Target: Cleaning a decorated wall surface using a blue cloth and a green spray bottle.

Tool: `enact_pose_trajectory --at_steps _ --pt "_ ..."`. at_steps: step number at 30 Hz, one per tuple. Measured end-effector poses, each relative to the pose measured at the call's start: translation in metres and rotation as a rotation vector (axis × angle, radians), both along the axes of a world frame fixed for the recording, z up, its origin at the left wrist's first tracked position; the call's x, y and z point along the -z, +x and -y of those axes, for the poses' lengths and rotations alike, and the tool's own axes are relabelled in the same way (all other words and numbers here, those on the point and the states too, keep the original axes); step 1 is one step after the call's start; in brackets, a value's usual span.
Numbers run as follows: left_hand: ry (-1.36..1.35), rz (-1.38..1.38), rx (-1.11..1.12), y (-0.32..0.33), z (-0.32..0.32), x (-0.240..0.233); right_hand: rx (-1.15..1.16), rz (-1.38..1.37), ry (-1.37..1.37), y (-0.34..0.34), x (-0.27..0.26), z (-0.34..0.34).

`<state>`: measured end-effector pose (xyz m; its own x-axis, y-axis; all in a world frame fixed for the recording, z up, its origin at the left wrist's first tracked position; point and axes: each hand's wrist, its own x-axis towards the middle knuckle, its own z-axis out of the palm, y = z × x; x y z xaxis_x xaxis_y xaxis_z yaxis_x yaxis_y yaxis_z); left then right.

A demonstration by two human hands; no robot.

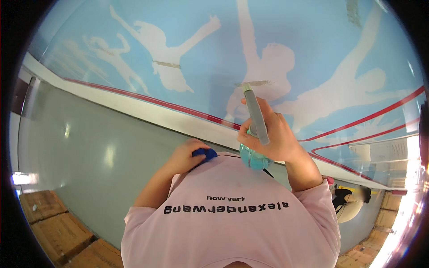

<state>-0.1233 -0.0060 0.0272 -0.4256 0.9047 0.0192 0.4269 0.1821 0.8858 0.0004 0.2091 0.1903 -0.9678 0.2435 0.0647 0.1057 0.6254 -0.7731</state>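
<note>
My right hand point(278, 134) grips a spray bottle point(253, 155) of clear plastic with teal liquid inside. The bottle's grey trigger head point(257, 115) has a pale nozzle point(247, 86) that faces the wall mural point(207, 43). In line with the nozzle, a brownish strip point(261, 83), perhaps tape residue, crosses a white figure on the mural. At waist height, my left hand point(187, 155) holds a blue cloth point(205, 154) close to the pink shirt, and part of the cloth is hidden by the fingers.
Another brownish strip point(167, 64) marks a figure further left, and a third strip point(353, 12) is at upper right. Cardboard boxes point(60, 234) line the grey floor point(100, 140) at lower left. A person point(348, 204) bends over at right, near more boxes point(362, 253).
</note>
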Motion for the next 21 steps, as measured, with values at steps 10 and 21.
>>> enact_pose_trajectory --at_steps 10,21 --pt "0.13 0.115 -0.323 -0.005 0.007 0.002 0.087 -0.014 -0.022 0.005 0.027 0.0" --pt "0.42 0.005 -0.305 -0.026 -0.007 -0.032 0.158 0.048 0.169 0.001 0.029 0.011"
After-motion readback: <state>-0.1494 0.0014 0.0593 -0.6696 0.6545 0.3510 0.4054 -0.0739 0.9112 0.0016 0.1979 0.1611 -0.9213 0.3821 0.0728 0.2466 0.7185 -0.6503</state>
